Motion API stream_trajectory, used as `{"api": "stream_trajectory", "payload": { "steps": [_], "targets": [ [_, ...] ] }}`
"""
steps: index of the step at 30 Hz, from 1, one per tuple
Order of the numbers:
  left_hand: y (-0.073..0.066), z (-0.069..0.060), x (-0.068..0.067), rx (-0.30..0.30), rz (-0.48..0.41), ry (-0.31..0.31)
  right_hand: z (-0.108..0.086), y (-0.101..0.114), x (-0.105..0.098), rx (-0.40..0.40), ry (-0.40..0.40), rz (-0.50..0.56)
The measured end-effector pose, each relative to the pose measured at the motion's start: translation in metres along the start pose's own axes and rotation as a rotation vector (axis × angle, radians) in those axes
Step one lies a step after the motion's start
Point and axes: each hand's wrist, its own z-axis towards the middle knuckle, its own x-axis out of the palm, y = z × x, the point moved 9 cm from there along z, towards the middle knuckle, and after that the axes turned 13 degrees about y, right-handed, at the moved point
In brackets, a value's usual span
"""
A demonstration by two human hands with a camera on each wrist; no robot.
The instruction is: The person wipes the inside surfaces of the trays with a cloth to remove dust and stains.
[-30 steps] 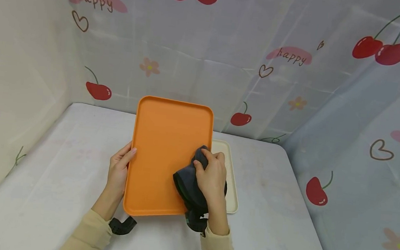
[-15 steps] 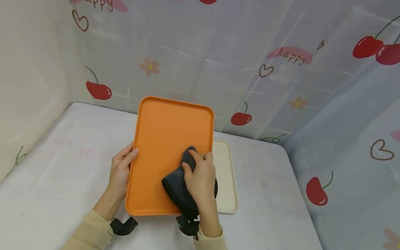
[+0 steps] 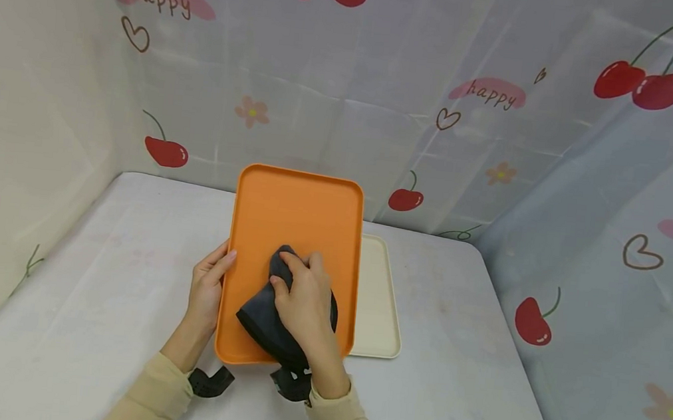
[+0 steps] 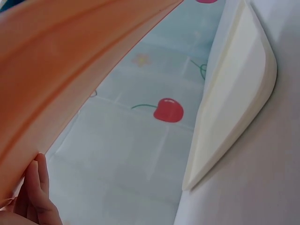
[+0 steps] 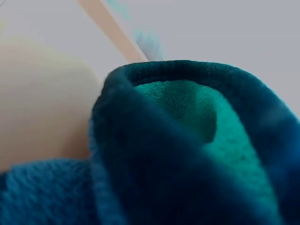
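Observation:
My left hand (image 3: 206,290) grips the left edge of an orange rectangular tray (image 3: 306,214), thumb on the front rim and fingers behind it. In the left wrist view the fingers (image 4: 40,187) lie against the tray's underside (image 4: 61,79), which is held up off the table. With my right hand (image 3: 303,297) I hold a dark grey cloth (image 3: 269,317) bunched against the tray's lower middle. Up close in the right wrist view, the folded cloth (image 5: 154,159) fills most of the picture and shows a green inner side.
A cream tray (image 3: 378,300) lies on the white-covered table (image 3: 450,353), partly hidden behind the orange tray. Behind the table hangs a curtain (image 3: 343,130) printed with cherries, and more curtain stands at both sides.
My right hand has slid the cloth leftward across the orange tray, from its right edge to the lower middle. The tray and left hand have shifted slightly right.

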Motion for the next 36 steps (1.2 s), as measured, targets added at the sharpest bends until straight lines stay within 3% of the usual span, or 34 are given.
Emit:
{"api": "stream_trajectory", "payload": {
  "steps": [5,12,17,29,36],
  "targets": [
    [0.002,0.0,0.001,-0.003,0.033,-0.005,0.0,0.016,0.009,-0.036,0.026,-0.023],
    [-0.007,0.0,0.007,0.15,0.022,0.043,-0.002,0.041,0.025,-0.13,0.074,-0.028],
    [-0.011,0.0,0.008,0.21,0.059,0.09,-0.004,0.049,0.03,-0.158,0.094,-0.065],
    [-0.009,0.0,0.006,0.188,0.026,0.056,-0.004,0.049,0.03,-0.216,0.089,-0.123],
    [-0.005,0.001,0.006,0.141,0.006,0.026,-0.004,0.042,0.027,-0.182,0.1,-0.097]
  ]
}}
